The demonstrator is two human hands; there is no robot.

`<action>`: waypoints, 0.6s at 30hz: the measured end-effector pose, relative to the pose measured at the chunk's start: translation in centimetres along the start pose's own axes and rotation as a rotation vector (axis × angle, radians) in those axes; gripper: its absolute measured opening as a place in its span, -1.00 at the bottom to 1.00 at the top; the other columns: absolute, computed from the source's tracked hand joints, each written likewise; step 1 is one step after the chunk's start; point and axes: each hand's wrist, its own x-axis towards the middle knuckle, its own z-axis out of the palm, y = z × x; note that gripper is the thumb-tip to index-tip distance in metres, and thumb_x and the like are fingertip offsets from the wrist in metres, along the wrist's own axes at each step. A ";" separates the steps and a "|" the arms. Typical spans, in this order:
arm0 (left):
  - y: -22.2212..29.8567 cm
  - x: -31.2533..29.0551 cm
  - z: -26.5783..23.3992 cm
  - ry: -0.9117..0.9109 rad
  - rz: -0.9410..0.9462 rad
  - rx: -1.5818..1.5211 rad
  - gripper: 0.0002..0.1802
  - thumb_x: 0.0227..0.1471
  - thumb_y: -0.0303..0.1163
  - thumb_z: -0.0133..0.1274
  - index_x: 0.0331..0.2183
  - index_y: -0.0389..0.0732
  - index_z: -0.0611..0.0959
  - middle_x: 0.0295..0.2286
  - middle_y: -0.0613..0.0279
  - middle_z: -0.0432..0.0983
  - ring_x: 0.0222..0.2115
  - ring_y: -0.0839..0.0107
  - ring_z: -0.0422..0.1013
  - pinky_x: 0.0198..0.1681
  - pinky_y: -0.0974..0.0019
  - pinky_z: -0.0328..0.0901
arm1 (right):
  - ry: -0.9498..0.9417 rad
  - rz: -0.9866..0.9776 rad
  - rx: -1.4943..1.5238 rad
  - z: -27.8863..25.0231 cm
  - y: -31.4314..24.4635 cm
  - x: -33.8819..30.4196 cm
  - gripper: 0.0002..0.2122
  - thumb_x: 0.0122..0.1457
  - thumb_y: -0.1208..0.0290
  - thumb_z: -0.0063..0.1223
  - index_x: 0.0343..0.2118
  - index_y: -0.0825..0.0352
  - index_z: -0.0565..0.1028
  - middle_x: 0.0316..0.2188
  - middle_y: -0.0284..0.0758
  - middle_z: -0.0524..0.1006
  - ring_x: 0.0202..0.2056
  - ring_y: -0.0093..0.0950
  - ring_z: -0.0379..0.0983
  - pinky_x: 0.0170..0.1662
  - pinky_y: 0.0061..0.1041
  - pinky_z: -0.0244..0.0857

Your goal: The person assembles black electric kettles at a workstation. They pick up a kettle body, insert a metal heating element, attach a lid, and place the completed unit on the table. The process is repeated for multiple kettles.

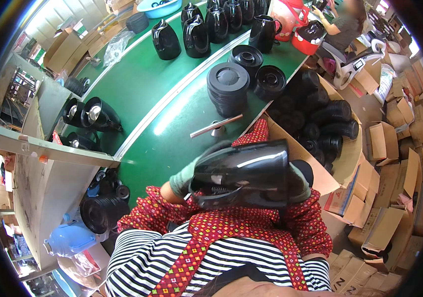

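Held on its side close to my body is a glossy black jug body [243, 171]. My left hand [185, 179], in a grey-green glove, closes on its left end, beside an opening where a small spring-like part shows. At the jug's right end, my gloved right hand [298, 184] grips it; most of its fingers are hidden behind the jug. Just beyond, on the green table [157, 163], lies a T-shaped metal tool [216, 126] with a long bar. Past that stands a stack of round black ribbed parts [228, 86].
Several upright black jugs [196, 37] stand at the far side, and others lie at the left [100, 114]. To the right, an open carton [343, 163] holds black ribbed parts [333, 111]. Cardboard boxes [390, 227] crowd the right floor. Another person [347, 24] works at the far right.
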 end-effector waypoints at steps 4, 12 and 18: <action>1.0 -0.7 2.6 0.079 0.305 0.073 -0.03 0.03 -0.49 0.40 0.37 -0.32 0.27 0.26 0.02 0.36 0.22 0.28 0.37 0.32 0.14 0.30 | -0.013 0.249 -0.392 6.4 -3.1 4.8 -0.39 0.30 0.13 0.26 0.27 0.45 0.40 0.11 -0.27 0.58 0.13 -0.43 0.50 0.22 -0.37 0.36; -1.1 -0.7 -2.1 0.232 0.172 -0.182 -0.08 0.04 -0.48 0.39 0.34 -0.33 0.30 0.23 0.02 0.38 0.19 0.28 0.39 0.29 0.16 0.32 | 0.271 -0.681 -2.190 6.6 -6.4 21.4 -0.17 0.02 -0.23 0.37 0.34 0.04 0.43 0.37 0.08 0.23 0.39 0.18 0.04 0.42 0.15 -0.12; -1.1 -2.5 -4.7 0.315 0.143 -0.188 -0.12 0.05 -0.47 0.38 0.32 -0.33 0.32 0.21 0.02 0.40 0.17 0.28 0.40 0.27 0.16 0.33 | 0.355 -0.108 -2.480 5.3 -7.8 29.3 -0.04 0.02 -0.51 0.12 0.46 -0.13 0.25 0.39 0.20 0.14 0.35 0.17 0.10 0.36 0.17 -0.09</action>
